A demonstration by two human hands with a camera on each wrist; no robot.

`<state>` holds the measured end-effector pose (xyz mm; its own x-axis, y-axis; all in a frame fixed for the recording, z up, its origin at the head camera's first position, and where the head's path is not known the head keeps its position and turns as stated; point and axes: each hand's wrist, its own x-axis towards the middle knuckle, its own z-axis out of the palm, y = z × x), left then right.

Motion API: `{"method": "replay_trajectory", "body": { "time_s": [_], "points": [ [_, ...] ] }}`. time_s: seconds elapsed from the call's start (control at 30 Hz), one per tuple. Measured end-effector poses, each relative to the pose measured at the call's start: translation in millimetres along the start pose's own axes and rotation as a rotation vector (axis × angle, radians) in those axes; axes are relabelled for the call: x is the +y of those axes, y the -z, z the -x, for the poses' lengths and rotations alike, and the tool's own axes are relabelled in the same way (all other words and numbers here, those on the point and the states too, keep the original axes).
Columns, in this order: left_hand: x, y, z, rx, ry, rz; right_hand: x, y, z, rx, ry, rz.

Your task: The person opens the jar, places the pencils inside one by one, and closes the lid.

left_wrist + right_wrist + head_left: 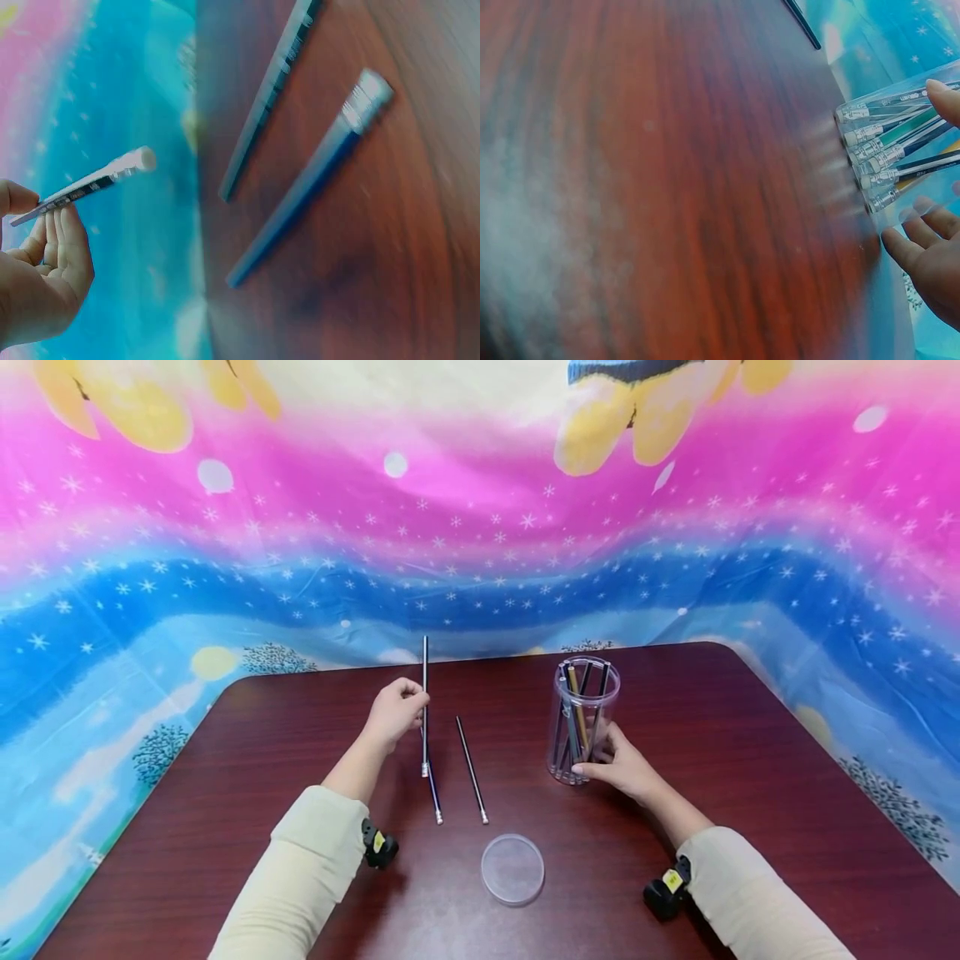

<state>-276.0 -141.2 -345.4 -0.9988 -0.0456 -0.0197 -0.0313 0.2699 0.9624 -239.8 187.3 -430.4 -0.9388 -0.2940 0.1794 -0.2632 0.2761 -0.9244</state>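
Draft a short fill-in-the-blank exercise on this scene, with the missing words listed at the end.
The left hand pinches a slim, silver-and-black ____.
The clear, cylindrical plastic cup is gripped by the ____ hand.
Exactly ____ slim, dark pencils lie on the reddish-brown, wood-grain table.
Inside the cup, the silvery eraser ends point ____ rather than up.

Missing words: pencil; right; two; down.
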Motion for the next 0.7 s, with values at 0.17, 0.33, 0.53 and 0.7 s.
{"method": "replay_trajectory", "body": {
  "time_s": [0.17,0.33,0.53,0.7],
  "points": [
    [23.8,-13.4,7.1,-0.082,-0.038,0.140,1.4,-0.5,-0.5,0.000,-0.017,0.002],
    [47.3,-29.0,12.1,-0.166,-0.097,0.259,0.0,-0.5,-0.5,0.005,-0.009,-0.011],
    [71.0,-50.6,11.0,-0.201,-0.148,0.376,0.0,-0.7,-0.5,0.010,-0.010,-0.001],
    [88.2,-67.0,7.0,-0.183,-0.182,0.446,-0.1,-1.3,-1.1,0.012,-0.014,-0.003]
  ]
}}
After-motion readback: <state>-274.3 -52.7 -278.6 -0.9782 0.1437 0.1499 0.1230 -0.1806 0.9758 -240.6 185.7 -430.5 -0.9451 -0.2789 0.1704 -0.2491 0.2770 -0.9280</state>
